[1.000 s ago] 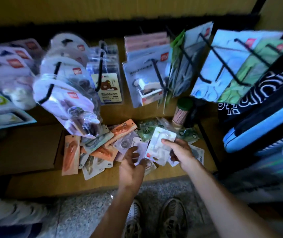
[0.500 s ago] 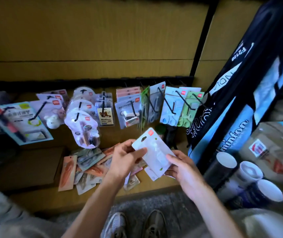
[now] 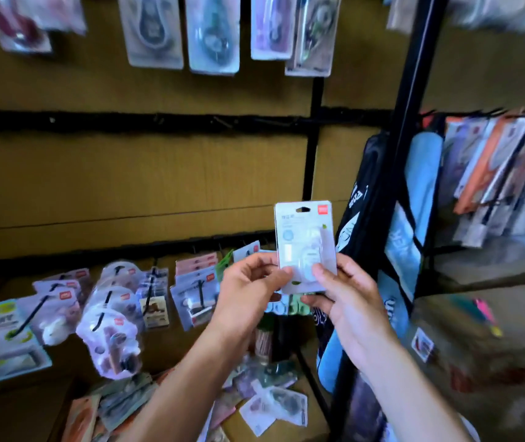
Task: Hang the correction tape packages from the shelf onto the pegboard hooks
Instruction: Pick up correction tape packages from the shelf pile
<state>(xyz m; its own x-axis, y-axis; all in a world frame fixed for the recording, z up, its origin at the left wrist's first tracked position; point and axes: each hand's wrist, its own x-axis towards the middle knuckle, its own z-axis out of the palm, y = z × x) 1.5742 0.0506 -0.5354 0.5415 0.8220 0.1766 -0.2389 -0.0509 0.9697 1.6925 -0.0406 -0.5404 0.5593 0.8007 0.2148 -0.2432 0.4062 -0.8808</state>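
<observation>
I hold a white correction tape package (image 3: 304,237) upright in front of the brown pegboard (image 3: 133,180), its hang hole at the top. My left hand (image 3: 248,291) pinches its lower left edge. My right hand (image 3: 347,298) grips its lower right side, thumb on the front. Several loose packages (image 3: 270,400) lie in a heap on the wooden shelf (image 3: 306,419) below my arms. Packages hung on hooks (image 3: 213,36) line the top of the board, and a lower row of hooks (image 3: 197,288) carries more.
A black upright post (image 3: 408,129) divides this bay from the rack of hung goods (image 3: 494,180) at right. Blue and black bags (image 3: 404,250) hang beside the post. A black rail (image 3: 133,122) crosses the board at mid height.
Both hands have raised the white package from the shelf heap to chest height and turned it upright. My view has tilted up, showing the upper row of hung packages.
</observation>
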